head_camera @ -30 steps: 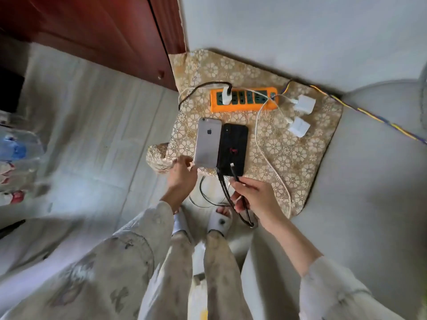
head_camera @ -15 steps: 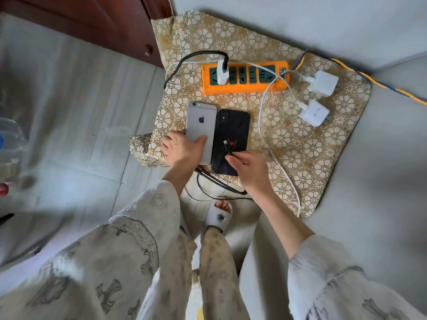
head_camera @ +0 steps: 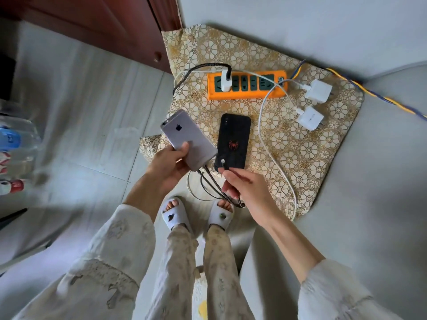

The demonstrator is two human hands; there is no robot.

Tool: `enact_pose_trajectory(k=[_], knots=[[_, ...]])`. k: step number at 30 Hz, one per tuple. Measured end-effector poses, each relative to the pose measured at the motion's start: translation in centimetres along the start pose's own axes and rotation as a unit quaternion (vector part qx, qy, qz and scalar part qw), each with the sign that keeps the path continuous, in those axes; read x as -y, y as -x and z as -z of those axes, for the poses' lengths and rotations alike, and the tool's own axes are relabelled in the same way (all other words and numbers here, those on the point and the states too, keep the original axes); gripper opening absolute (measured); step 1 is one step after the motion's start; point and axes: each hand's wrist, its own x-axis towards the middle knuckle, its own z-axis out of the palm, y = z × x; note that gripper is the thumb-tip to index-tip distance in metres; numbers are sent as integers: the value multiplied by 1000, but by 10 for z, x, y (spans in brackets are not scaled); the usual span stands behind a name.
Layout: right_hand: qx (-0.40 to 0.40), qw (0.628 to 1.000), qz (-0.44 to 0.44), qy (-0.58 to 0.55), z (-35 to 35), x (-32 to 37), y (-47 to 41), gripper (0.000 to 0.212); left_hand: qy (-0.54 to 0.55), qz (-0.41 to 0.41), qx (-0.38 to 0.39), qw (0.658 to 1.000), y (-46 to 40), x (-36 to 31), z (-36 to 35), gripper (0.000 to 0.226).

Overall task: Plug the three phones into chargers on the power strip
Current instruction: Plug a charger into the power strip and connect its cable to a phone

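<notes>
The silver phone (head_camera: 188,140), flat on the floral cushion (head_camera: 323,144) half a second earlier, is now lifted in the gripping left hand (head_camera: 169,165), while the black cable connector (head_camera: 223,163) is pinched by the right hand (head_camera: 245,188) just beside its port, so insertion appears imminent.

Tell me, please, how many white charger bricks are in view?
3. One charger is plugged into the orange power strip at its left end. Two lie unplugged on the floral cushion right of the strip: the farther one and the nearer one. None seems hidden.
</notes>
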Motion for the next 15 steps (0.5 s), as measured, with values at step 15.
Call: enact_pose_trajectory(k=[15], knots=[[0, 989, 125, 85, -43, 66, 42, 14, 172, 24, 54, 983, 83, -28, 8, 11]])
